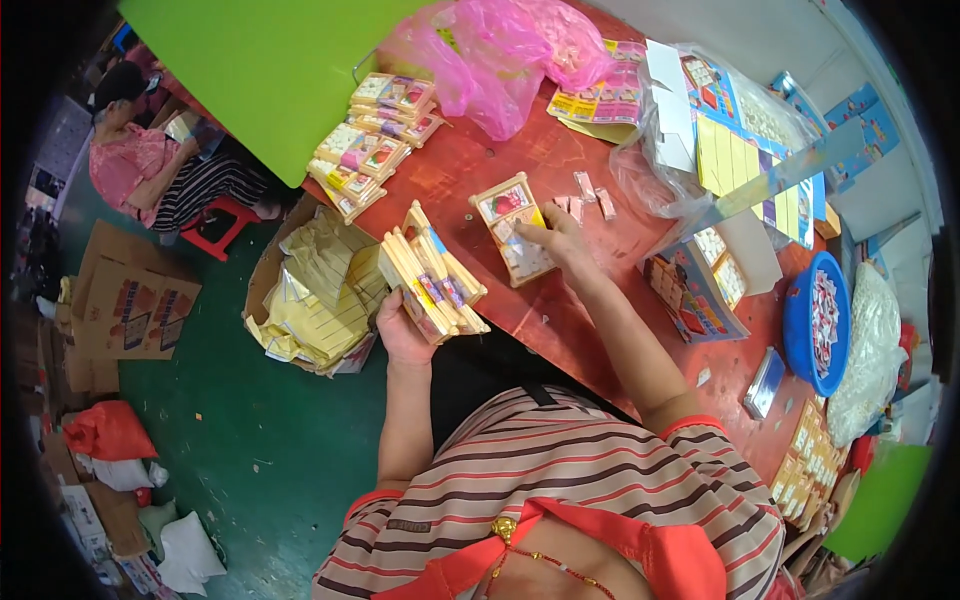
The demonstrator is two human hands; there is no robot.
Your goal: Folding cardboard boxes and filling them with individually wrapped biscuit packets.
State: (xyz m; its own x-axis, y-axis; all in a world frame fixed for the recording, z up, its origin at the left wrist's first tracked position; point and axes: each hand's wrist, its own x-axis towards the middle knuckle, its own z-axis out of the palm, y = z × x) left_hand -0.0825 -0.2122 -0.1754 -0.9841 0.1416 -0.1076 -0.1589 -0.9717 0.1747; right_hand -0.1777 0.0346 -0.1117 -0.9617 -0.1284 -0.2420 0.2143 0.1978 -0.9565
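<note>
My left hand (405, 328) is closed round a stack of small wooden frames (428, 275), held on edge just off the table's near left side. My right hand (560, 240) reaches over the red table, its fingers on another wooden frame (513, 228) with a strawberry picture and pale pieces inside. The fingers seem to grip its right edge. Right beside that frame lie a few small pink packets (590, 193). Further piles of like frames (372, 150) sit at the table's far left edge.
An open carton of yellow sheets (315, 290) stands on the green floor at left. Pink plastic bags (480, 60) lie at the back. To the right are an open printed box (695, 285) and a blue basin (818, 325). A person (150, 150) sits at far left.
</note>
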